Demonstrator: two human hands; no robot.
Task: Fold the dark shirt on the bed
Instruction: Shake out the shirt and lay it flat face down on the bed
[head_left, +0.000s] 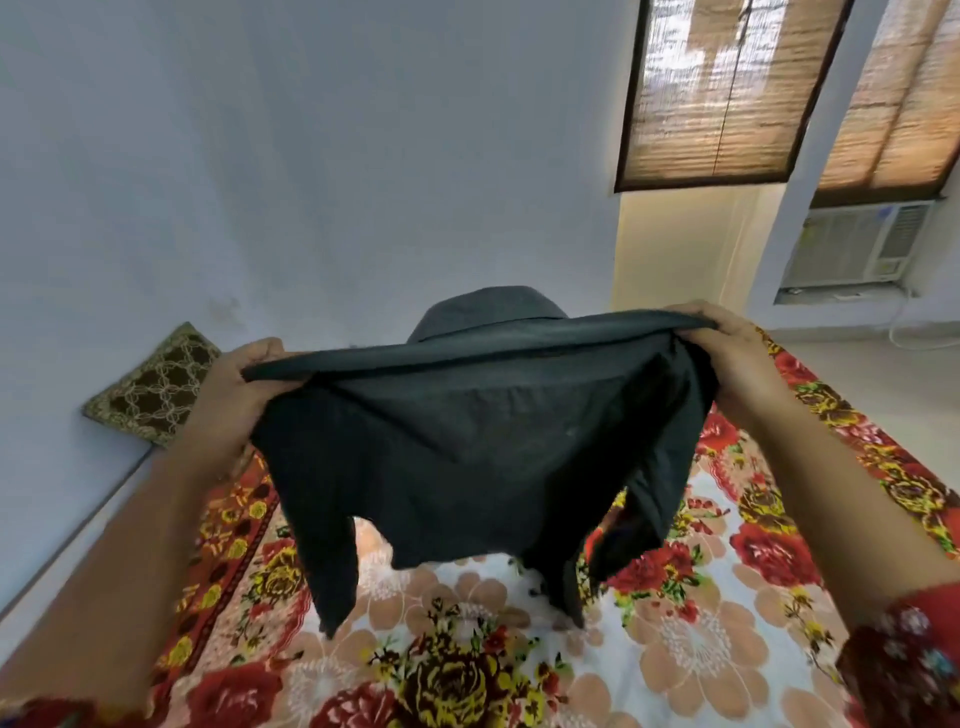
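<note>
I hold the dark shirt (478, 447) up in the air above the bed (701, 639), stretched wide between both hands. My left hand (236, 400) grips its upper left edge and my right hand (737, 358) grips the upper right edge. The collar (488, 312) sticks up behind the taut top edge. The body hangs down in folds, and the sleeves dangle, their ends near the flowered bedspread. Both forearms reach in from the bottom corners.
A patterned brown cushion (156, 384) leans on the pale wall at the bed's left edge. Two windows with bamboo blinds (727, 93) are at the top right, with an air conditioner (857, 244) below the right one.
</note>
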